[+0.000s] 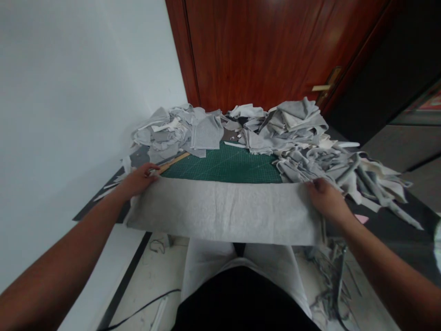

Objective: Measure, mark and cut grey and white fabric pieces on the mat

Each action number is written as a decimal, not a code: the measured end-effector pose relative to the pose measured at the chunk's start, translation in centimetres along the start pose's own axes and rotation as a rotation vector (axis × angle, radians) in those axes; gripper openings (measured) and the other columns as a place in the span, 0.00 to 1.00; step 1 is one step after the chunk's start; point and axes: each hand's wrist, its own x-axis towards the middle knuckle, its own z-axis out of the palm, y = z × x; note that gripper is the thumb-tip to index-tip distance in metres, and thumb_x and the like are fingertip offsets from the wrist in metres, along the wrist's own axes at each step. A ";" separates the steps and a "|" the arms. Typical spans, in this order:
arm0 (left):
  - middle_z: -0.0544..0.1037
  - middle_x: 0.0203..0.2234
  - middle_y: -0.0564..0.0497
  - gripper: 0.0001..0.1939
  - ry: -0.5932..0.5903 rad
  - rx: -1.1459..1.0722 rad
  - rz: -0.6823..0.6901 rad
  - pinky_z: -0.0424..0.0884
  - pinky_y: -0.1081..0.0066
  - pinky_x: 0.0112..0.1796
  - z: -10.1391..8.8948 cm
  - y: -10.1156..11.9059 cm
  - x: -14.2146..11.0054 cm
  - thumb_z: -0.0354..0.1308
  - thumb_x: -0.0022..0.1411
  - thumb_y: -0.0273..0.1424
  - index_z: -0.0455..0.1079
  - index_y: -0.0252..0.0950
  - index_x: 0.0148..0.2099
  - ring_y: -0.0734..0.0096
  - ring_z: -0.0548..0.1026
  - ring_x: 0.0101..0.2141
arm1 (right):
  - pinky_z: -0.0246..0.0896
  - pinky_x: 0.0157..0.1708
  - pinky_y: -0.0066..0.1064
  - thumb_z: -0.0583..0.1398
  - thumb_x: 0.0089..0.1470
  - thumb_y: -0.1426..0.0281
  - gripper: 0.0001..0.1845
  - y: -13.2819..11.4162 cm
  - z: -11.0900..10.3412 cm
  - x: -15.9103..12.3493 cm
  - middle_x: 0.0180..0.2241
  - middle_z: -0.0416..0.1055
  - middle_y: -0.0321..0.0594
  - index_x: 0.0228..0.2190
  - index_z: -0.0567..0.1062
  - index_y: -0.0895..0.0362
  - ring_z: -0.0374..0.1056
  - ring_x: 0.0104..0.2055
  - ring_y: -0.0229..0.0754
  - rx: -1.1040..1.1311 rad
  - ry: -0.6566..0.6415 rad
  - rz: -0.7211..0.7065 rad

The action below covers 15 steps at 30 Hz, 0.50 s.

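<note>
A wide strip of light grey fabric (220,209) is stretched between my two hands over the table's near edge, its lower part hanging in front of my legs. My left hand (139,179) is closed on its upper left corner. At the upper right corner, my right hand (325,197) pinches the same fabric. Behind the strip lies a green cutting mat (227,163) with grid lines. A wooden ruler-like stick (175,162) rests on the mat's left side, close to my left hand.
Heaped grey fabric pieces (168,131) lie at the back left, with another pile (296,122) at the back right. Loose scraps (372,181) spread along the right side. A white wall (86,92) borders the left; a wooden door (262,50) stands behind. Scraps (330,285) litter the floor.
</note>
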 end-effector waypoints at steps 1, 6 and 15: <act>0.74 0.37 0.48 0.24 -0.029 0.027 -0.003 0.69 0.66 0.42 0.9 -0.7 0.4 0.53 0.61 0.39 0.69 0.34 0.57 0.61 0.73 0.39 | 0.62 0.35 0.39 0.51 0.61 0.57 0.27 0.2 1.0 0.0 0.36 0.79 0.57 0.45 0.77 0.65 0.74 0.38 0.56 -0.037 -0.010 -0.008; 0.76 0.35 0.47 0.22 -0.066 0.110 0.010 0.70 0.65 0.44 2.3 -3.0 2.3 0.55 0.60 0.36 0.70 0.33 0.55 0.60 0.74 0.40 | 0.63 0.36 0.38 0.49 0.65 0.60 0.27 0.0 2.9 0.3 0.38 0.78 0.59 0.50 0.74 0.68 0.76 0.38 0.55 -0.136 0.005 -0.065; 0.75 0.45 0.35 0.22 0.017 0.347 -0.050 0.67 0.58 0.49 2.2 -3.9 3.3 0.51 0.67 0.41 0.69 0.27 0.53 0.51 0.73 0.46 | 0.66 0.44 0.48 0.49 0.66 0.65 0.27 -3.2 3.5 1.5 0.44 0.76 0.66 0.56 0.69 0.71 0.75 0.45 0.63 -0.238 0.059 -0.140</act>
